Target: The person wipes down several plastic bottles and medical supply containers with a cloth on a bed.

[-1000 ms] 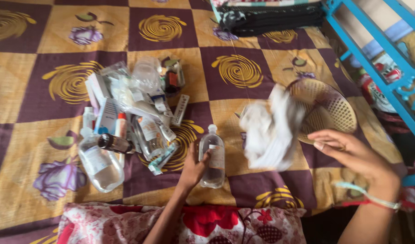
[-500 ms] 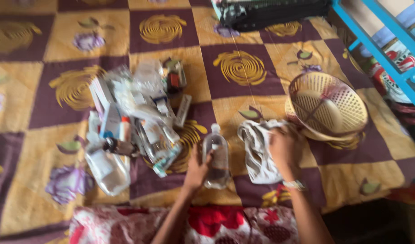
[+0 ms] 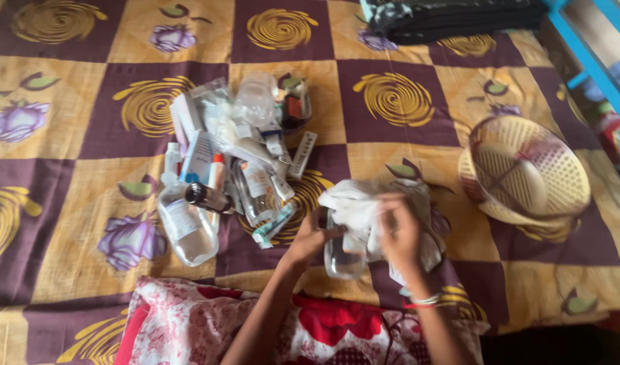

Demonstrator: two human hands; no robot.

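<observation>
A clear plastic bottle (image 3: 341, 253) lies on the chequered bedspread, partly covered by a white cloth (image 3: 360, 209). My left hand (image 3: 308, 238) grips the bottle's left side. My right hand (image 3: 399, 233) presses the white cloth over the bottle's top. The bottle's neck and cap are hidden under the cloth.
A heap of medicine boxes, tubes and small bottles (image 3: 239, 152) lies to the left, with a large clear bottle (image 3: 187, 226) and a dark brown bottle (image 3: 207, 198). A cream woven basket (image 3: 526, 172) sits tilted at the right. Dark folded cloth (image 3: 458, 17) lies at the far edge. A blue frame (image 3: 590, 64) borders the right.
The white cloth came down through the air onto the bedspread, then my right hand took it and brought it left over the bottle. My left hand stayed on the bottle.
</observation>
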